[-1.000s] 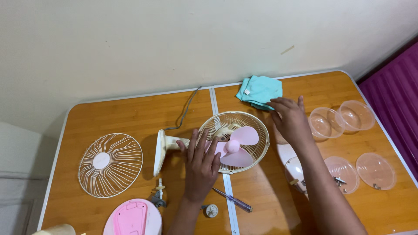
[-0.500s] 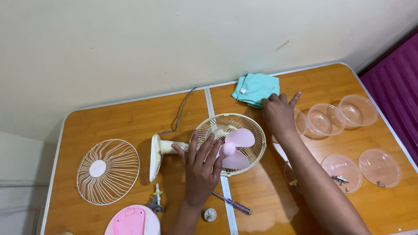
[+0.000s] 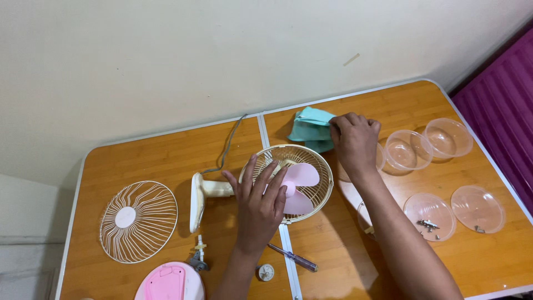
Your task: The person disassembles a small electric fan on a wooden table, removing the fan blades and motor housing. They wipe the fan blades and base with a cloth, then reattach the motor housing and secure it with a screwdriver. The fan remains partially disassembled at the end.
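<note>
A small cream fan lies on its back on the wooden table (image 3: 139, 161), its rear wire guard (image 3: 311, 158) facing up with the pink blade (image 3: 300, 189) inside. My left hand (image 3: 258, 203) rests flat on the guard and blade, fingers spread, beside the fan's cream base (image 3: 195, 201). My right hand (image 3: 354, 141) is at the back of the table, its fingers closed on the edge of a folded teal cloth (image 3: 308, 129).
A loose front wire guard (image 3: 139, 221) lies at the left. A pink and white part (image 3: 169, 281) sits at the front edge. A screwdriver (image 3: 292, 257) and a small white knob (image 3: 266, 272) lie near my left wrist. Clear plastic tubs (image 3: 447, 138) and lids with screws (image 3: 430, 215) stand at the right.
My right hand has moved left and closed its fingers on the teal cloth. My left hand stays spread on the fan. The view shifted slightly.
</note>
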